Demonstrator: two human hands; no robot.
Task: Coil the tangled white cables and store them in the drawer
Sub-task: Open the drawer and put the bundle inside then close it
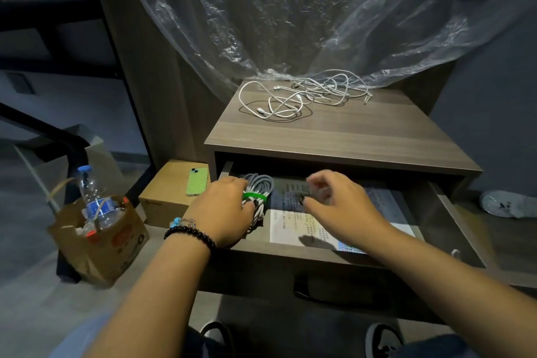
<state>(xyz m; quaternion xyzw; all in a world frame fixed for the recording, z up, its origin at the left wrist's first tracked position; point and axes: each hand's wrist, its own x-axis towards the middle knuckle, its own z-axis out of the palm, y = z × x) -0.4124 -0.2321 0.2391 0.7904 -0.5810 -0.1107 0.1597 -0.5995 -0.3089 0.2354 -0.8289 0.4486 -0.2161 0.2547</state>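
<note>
Tangled white cables [305, 96] lie loose at the back of the nightstand worktop [334, 137], under the hem of a clear plastic sheet [290, 9] hanging behind. Below the top, the drawer [453, 212] stands pulled out, a printed paper sheet [290, 221] flat on its floor. Left of the nightstand on the floor: a brown paper bag [101, 244] with a water bottle [93, 198] standing in it, then a cardboard box [165, 192] with a green-cased phone [198, 181] lying on top. Coiled cable bundle [258, 192], bound with a green tie [254, 197], sits in the drawer's left end. Left hand [223, 209] rests on that bundle, fingers curled round its near side; grip holding the bundle. Right hand [337, 201] hovers over the paper, fingers loosely spread and blurred; grip wide, holding nothing I can make out. Beaded bracelets [189, 231] on the left wrist.
</note>
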